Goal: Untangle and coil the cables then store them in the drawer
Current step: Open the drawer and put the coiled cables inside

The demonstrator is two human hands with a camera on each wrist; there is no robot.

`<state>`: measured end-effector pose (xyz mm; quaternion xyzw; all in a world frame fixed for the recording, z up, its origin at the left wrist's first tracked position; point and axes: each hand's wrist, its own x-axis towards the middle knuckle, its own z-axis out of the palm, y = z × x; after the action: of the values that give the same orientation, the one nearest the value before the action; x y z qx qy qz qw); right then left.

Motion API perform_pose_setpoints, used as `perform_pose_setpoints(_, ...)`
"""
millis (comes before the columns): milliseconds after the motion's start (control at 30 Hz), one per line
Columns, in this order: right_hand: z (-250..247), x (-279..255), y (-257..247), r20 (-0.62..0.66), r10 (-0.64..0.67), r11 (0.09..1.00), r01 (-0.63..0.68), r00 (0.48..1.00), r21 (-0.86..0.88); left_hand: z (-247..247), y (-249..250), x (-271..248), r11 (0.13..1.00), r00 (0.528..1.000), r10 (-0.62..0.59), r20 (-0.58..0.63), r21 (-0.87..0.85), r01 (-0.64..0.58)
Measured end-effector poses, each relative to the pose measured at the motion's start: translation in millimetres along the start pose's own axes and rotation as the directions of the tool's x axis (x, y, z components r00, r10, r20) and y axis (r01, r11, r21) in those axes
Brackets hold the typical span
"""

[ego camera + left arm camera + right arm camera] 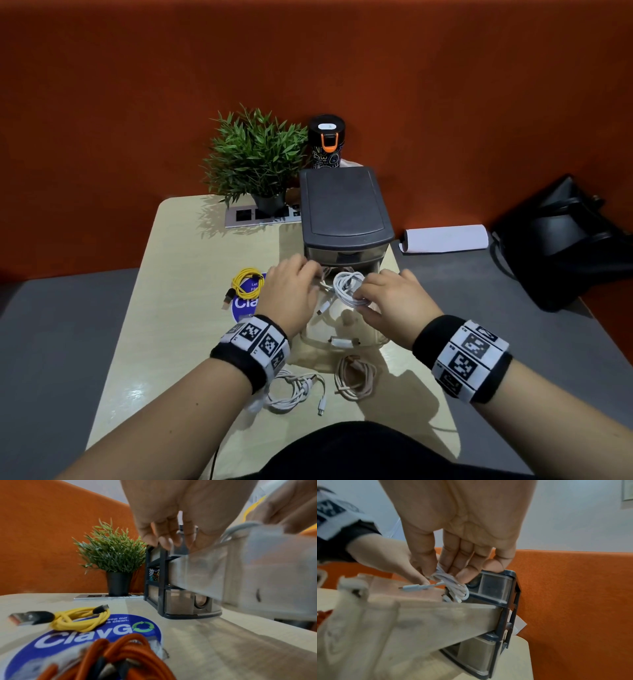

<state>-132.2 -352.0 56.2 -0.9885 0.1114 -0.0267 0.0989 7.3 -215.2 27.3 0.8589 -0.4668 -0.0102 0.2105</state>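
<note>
Hands (289, 291) (394, 301) both pinch the white coil (347, 287) over the open drawer (342, 329); loosened, it could spring apart

My head cam looks down over the tabletop (191, 260) toward 12 o'clock; both wrist cams sit low and super close, all sharing the drawer unit (342, 205) (156, 582) (506, 601).

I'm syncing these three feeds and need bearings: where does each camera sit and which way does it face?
Head: above, looking down at the table, both hands, forearms.
Left wrist: low, facing the drawer unit; left hand shows.
Right wrist: looks along the right hand pinching the white cable.
All share the open drawer.
</note>
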Motion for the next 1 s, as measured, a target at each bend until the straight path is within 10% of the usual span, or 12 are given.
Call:
perform_pose_setpoints(200,10,18,7,0.064,0.018,0.992,-0.010,0.998,-0.124,3,0,-20,0.834,0.879,-0.375,0.294,-0.308,0.458)
perform_pose_setpoints(1000,19,33,25,0.114,0.261,0.961,-0.247,0.959,-0.120,-5,14,-6,0.839,0.884,-0.376,0.279,-0.303,0.452)
